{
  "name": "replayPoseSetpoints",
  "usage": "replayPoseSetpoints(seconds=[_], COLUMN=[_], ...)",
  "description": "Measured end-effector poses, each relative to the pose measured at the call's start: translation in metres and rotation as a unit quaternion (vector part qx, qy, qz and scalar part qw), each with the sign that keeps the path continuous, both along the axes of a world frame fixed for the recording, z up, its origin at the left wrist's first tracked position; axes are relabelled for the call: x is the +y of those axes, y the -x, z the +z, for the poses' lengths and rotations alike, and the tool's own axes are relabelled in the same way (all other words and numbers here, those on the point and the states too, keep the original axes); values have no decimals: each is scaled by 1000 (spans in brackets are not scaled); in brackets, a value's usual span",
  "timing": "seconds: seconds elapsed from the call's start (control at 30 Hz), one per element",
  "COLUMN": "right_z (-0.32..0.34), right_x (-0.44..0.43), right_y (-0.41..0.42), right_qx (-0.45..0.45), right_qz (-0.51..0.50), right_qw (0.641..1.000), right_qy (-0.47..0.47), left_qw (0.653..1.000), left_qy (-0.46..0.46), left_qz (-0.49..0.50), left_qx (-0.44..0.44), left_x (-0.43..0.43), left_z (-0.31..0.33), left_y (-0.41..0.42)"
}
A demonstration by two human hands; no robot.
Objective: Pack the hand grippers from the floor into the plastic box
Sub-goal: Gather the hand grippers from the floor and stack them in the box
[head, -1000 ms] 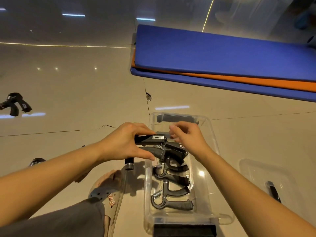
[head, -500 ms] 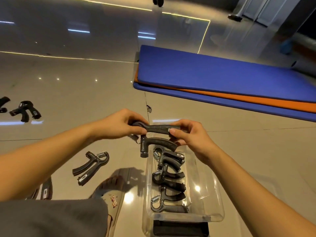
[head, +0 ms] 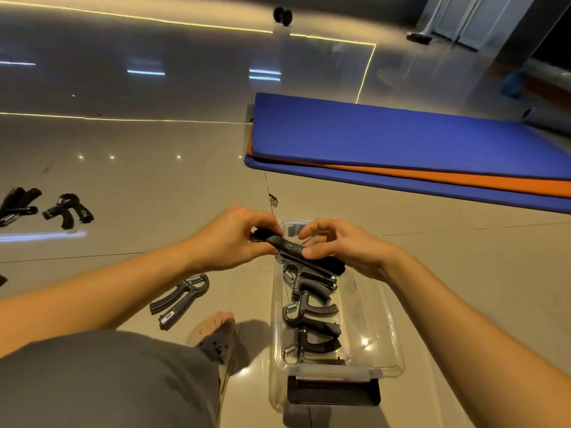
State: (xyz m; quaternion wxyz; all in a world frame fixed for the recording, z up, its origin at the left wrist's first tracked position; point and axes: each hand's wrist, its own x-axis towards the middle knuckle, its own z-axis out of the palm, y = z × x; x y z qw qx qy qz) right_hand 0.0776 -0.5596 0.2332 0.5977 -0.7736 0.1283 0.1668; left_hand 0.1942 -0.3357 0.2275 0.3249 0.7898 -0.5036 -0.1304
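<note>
While the left hand [head: 228, 239] clasped one end of the hand gripper [head: 287, 247] and the right hand [head: 346, 251] pinched its middle, its long axis lay crosswise just above the plastic box [head: 375, 319], at the far end, with both hands equally near.

The plastic box [head: 381, 329] sits on the floor [head: 154, 180] at lower centre, with hand grippers [head: 312, 316] in a row inside. A loose hand gripper [head: 179, 299] lies to its left, further hand grippers [head: 66, 210] at the far left edge, and stacked mats [head: 401, 140] at upper right.
</note>
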Motion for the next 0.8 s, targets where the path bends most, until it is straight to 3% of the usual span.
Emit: replayPoseSetpoints(seconds=[0.1, 0.27, 0.4, 0.53, 0.7, 0.8], right_z=[9, -9, -47, -83, -113, -122], right_x=[7, 16, 20, 17, 1, -6], right_y=[4, 13, 9, 13, 24, 26], right_qx=[29, 24, 0, 6, 26, 35], right_qz=[49, 38, 25, 19, -27, -37], right_qw=[998, 996, 984, 967, 970, 967], right_qy=[15, 79, 177, 253, 242, 250], left_qw=[999, 996, 985, 947, 913, 889], left_qy=[3, 2, 16, -81, -216, -230], left_qz=[16, 32, 143, 306, 345, 396], left_qx=[41, 78, 98, 62, 30, 23], left_x=[7, 22, 55, 105, 119, 114], left_z=[8, -13, -74, -161, -245, -268], left_y=[8, 11, -11, -34, -50, -54])
